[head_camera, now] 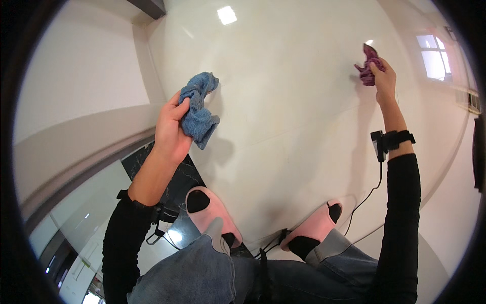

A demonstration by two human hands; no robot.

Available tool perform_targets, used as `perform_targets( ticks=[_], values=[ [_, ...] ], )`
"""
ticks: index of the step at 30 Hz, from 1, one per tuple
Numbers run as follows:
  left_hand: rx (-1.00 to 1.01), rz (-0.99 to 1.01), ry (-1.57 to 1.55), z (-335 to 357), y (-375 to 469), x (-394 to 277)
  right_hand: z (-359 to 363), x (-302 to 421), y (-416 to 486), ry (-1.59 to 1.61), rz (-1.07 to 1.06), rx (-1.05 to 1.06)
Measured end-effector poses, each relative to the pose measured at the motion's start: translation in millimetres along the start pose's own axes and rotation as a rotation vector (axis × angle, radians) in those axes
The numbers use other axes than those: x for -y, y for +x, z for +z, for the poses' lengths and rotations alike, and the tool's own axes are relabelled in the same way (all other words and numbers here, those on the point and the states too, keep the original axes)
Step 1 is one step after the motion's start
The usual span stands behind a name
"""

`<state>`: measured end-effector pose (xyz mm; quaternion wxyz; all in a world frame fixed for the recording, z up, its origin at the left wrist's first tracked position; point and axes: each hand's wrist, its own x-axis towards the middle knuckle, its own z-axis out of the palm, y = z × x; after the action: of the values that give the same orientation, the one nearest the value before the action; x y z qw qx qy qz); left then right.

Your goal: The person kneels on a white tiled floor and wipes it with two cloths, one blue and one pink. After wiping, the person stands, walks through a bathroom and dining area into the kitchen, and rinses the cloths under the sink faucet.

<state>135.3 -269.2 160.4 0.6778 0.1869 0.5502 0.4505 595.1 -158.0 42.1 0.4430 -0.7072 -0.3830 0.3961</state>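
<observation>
A crumpled blue terry cloth (198, 108) hangs from my left hand (170, 131), its folds pinched between thumb and fingers above the pale glossy floor. Off to the far right, my right hand (386, 79) grips a bunched maroon cloth (368, 72), one corner of which sticks up past the fingers. Both cloths cast shadows on the floor beneath or beside them. The fingers behind each cloth are mostly hidden.
Pale tiles (273, 95) spread before my pink slippers (212, 212). A dark stone threshold strip (190, 167) runs beside the left slipper, near a white wall (83, 68). Wrist devices sit on both arms, and a black cable (380, 178) trails from the right one.
</observation>
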Motion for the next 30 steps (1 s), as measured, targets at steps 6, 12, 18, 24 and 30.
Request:
perform_targets(
  ticks=[6,12,18,24,30],
  values=[
    [-0.052,0.051,-0.030,9,5,-13,36,-13,29,-0.996,-0.422,-0.206],
    [-0.065,0.094,-0.060,5,21,-19,123,8,-71,-0.721,-0.839,0.088],
    [-0.074,0.109,-0.081,-1,36,-17,125,22,-210,-0.603,-0.931,0.532],
    [-0.120,0.143,-0.014,-11,42,-6,89,24,-184,0.140,-0.134,0.642],
    [-0.230,0.212,0.133,-41,50,9,-31,-19,-20,0.025,0.037,-0.240]
  ],
)
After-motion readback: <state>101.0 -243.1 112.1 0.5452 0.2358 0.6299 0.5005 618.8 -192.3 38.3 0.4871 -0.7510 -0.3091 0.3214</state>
